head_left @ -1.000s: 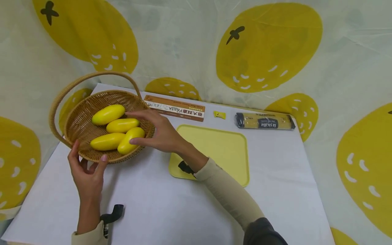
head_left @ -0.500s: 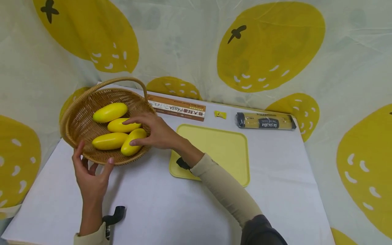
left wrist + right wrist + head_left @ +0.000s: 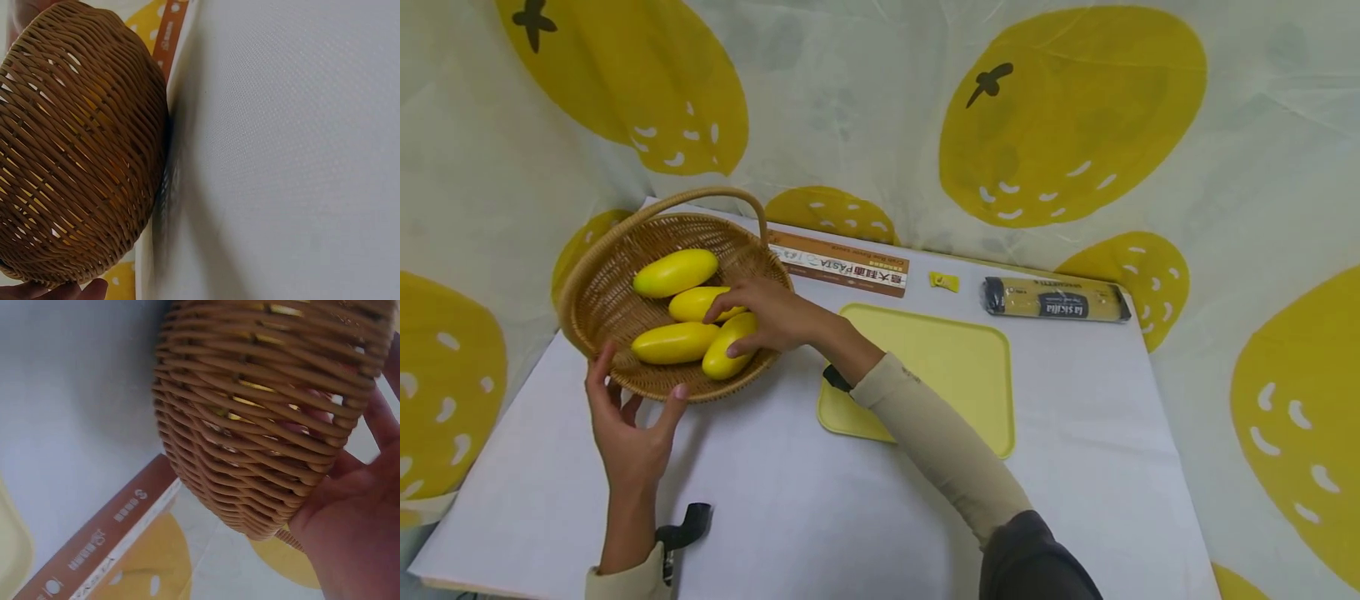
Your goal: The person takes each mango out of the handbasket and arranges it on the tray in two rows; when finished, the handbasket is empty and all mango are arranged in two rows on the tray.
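A brown wicker basket (image 3: 602, 292) with an arched handle stands at the left of the table, tilted towards me. Several smooth yellow mangoes lie inside, one long mango (image 3: 674, 343) nearest my left hand. That hand (image 3: 632, 442) grips the near rim, thumb and fingers apart along it; in the left wrist view, fingertips show at the basket's lower edge. My right hand (image 3: 775, 315) reaches in over the right rim. Its thumb and fingers curl round the right-hand mango (image 3: 721, 360), partly covering it. The right wrist view sees this hand (image 3: 356, 519) beside the basket's woven side.
A yellow tray (image 3: 955, 375) lies right of the basket, under my right forearm. Along the back are a brown pasta box (image 3: 850, 268), a small yellow packet (image 3: 943, 281) and a spaghetti pack (image 3: 1056, 300). A fruit-print curtain (image 3: 865, 100) hangs behind the white table (image 3: 820, 517).
My right hand has moved left and deeper into the basket, closing its fingers round the right-hand mango. The basket has tipped slightly and shifted right along with my left hand.
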Available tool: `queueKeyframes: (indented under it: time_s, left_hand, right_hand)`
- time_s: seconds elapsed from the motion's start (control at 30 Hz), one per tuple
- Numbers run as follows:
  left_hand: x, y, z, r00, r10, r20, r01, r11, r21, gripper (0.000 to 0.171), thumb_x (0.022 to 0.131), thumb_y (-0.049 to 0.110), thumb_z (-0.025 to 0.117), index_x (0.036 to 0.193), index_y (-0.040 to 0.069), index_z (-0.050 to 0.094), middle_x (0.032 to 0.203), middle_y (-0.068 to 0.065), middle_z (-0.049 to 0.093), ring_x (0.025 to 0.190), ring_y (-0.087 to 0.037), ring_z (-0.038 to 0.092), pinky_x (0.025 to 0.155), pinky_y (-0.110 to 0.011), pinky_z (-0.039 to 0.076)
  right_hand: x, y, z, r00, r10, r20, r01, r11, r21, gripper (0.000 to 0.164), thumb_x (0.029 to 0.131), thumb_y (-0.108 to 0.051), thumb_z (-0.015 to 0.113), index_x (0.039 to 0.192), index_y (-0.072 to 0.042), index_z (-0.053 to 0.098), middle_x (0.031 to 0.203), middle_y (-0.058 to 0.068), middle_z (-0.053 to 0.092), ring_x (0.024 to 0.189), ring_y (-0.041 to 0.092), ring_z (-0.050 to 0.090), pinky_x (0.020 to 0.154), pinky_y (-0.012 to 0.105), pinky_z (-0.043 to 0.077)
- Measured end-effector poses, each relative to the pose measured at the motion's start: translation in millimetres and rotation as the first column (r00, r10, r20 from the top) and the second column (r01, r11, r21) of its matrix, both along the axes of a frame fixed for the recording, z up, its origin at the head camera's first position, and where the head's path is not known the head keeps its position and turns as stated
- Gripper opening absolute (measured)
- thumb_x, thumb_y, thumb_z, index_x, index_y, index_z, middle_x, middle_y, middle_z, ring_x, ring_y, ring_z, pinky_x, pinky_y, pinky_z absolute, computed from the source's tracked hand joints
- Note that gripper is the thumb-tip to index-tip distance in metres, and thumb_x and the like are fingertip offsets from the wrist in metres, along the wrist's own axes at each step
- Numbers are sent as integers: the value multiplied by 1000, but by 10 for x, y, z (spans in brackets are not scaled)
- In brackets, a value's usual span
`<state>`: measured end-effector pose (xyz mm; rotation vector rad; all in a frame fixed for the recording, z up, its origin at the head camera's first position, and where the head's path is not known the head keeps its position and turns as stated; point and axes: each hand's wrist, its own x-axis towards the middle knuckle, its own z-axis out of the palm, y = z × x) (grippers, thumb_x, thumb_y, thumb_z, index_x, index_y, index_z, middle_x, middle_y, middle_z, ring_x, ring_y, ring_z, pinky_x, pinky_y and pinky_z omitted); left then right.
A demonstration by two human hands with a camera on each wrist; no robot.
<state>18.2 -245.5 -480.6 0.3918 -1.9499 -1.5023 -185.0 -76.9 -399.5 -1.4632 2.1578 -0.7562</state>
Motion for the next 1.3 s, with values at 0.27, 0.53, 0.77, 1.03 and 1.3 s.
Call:
queueKeyframes:
  time_s: [0.27,0.53,0.77,1.03,1.3]
  left_hand:
    - [-3,3,10,1000,8,16,-8,1000,-11,98,80,-1,84,164,18,37,172,-3,31,147,-29,44,113,-24,46]
    - [-4,9,14,1000,14,18,-14,1000,-7,96,81,0,83,164,18,37,172,-2,31,147,-28,44,114,-25,46]
    - [-1,12,17,999,13,30,-13,1000,-13,96,82,1,83,164,20,37,172,3,31,147,-28,44,114,-26,45]
    - [-4,23,21,999,17,48,-16,999,-27,96,82,3,83,164,21,36,172,1,31,145,-27,45,113,-24,46]
    - [2,10,17,999,13,41,-12,999,-31,97,82,2,84,164,19,36,172,-1,31,144,-27,45,111,-24,47]
  right_hand:
    - [-106,-153,17,998,58,14,-60,990,129,46,93,-26,83,136,-18,71,139,-3,68,134,19,57,114,27,41]
    - [-109,-232,31,998,55,16,-57,971,231,44,89,-24,86,130,-20,73,139,-2,64,131,17,52,114,28,38]
    - [-101,-232,14,999,53,3,-51,964,262,43,90,-24,85,131,-20,73,135,-4,65,125,13,52,114,27,37]
    - [-83,-213,-2,999,52,9,-52,972,228,38,88,-30,85,123,-21,74,121,-4,67,112,13,54,103,26,43]
    - [-70,-132,35,999,20,35,-24,990,137,43,88,-34,84,128,-21,74,132,-4,69,122,14,57,109,26,43]
